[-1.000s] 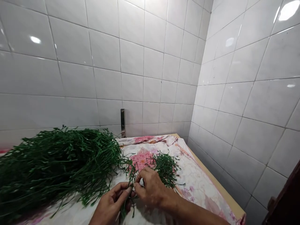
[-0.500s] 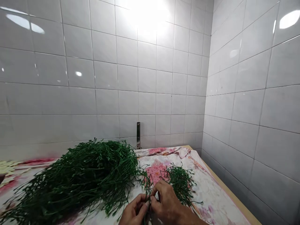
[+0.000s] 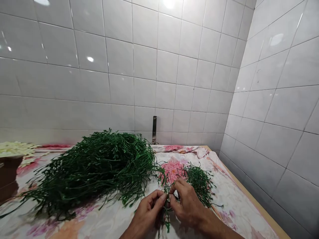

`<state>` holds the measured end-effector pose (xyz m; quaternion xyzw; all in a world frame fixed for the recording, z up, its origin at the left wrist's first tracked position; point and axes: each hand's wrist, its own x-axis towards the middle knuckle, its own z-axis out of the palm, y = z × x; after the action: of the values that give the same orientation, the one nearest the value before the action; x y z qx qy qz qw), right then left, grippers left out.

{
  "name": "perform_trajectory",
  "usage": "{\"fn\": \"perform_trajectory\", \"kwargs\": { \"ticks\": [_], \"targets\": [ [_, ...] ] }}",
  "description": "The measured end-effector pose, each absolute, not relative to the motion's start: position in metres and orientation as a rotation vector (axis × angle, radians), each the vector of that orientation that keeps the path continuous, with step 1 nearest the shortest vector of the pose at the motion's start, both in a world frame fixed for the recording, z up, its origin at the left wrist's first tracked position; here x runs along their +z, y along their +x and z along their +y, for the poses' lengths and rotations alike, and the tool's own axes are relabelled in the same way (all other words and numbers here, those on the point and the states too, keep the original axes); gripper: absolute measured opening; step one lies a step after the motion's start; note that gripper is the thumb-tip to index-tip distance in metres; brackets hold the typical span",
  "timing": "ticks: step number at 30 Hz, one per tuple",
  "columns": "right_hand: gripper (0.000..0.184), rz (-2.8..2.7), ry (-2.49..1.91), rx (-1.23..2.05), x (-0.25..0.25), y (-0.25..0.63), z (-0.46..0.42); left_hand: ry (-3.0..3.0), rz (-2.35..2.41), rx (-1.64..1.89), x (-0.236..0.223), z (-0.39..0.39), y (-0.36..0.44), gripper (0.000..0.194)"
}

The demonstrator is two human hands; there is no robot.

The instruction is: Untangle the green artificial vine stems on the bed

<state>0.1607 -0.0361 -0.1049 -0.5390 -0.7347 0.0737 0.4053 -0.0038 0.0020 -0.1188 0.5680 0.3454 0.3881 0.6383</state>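
My left hand [image 3: 148, 212] and my right hand [image 3: 186, 205] meet low in the middle of the view, fingertips pinched together on a thin green plastic stem [image 3: 166, 212] that hangs down between them. A large heap of the same green stems [image 3: 92, 169] lies to the left of my hands on a flowered cloth [image 3: 99, 222]. A small pile of green stems [image 3: 200, 182] sits just behind my right hand.
White tiled walls close the back and right sides. A metal bracket [image 3: 154, 129] stands at the wall behind the heap. At the far left is a brown container [image 3: 8, 172] with pale yellow pieces [image 3: 15, 148] on top. The table's wooden edge [image 3: 259, 207] runs along the right.
The view has swung left and tilted, bringing the brown container and pale pieces into sight. Both hands stay pinched on the green stem, working it between the fingertips.
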Motion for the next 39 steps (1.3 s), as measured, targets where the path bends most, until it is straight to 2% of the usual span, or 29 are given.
{"fn": "perform_trajectory", "kwargs": {
  "ticks": [6, 29, 39],
  "targets": [
    [0.007, -1.875, -1.378, 0.205, -0.098, 0.161, -0.039, 1.282, 0.796, 0.896, -0.128, 0.008, -0.004, 0.063],
    [0.011, -1.901, -1.334, 0.208, -0.106, 0.165, -0.035, 1.276, 0.841, 0.857, -0.132, 0.012, 0.0, 0.074],
    [0.011, -1.95, -1.353, 0.165, -0.101, 0.166, -0.038, 1.246, 0.852, 0.854, -0.136, 0.01, -0.002, 0.069]
  ]
}}
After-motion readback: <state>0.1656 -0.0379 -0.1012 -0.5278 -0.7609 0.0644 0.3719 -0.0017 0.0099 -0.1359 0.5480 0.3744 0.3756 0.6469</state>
